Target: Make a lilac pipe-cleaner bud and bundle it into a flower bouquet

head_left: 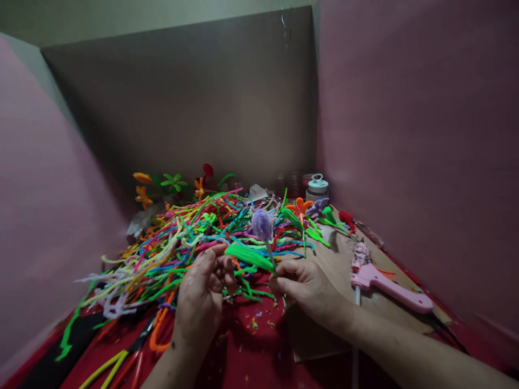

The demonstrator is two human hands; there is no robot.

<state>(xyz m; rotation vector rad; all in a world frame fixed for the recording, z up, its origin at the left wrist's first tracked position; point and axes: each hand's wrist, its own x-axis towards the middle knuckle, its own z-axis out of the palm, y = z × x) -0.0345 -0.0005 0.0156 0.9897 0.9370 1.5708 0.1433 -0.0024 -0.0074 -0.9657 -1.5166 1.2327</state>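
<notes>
My right hand [306, 283] pinches the thin stem of a fuzzy purple pipe-cleaner flower [262, 224], which stands nearly upright. From that same stem a bright green pipe-cleaner leaf [249, 256] reaches out to the left. My left hand [206, 286] is beside the leaf's tip, with its fingers loosely curled and apart; the index fingertip is at or very near the tip, and contact is hard to make out. Behind both hands spreads a large heap of coloured pipe cleaners [162, 248].
A pink glue gun [389, 286] lies on a cardboard sheet [320, 335] at right. Scissors with yellow and red handles [115, 364] lie at lower left. Finished pipe-cleaner flowers [300, 208] and a light-blue-topped container [317, 186] are at the back. Red cloth [247, 356] covers the surface.
</notes>
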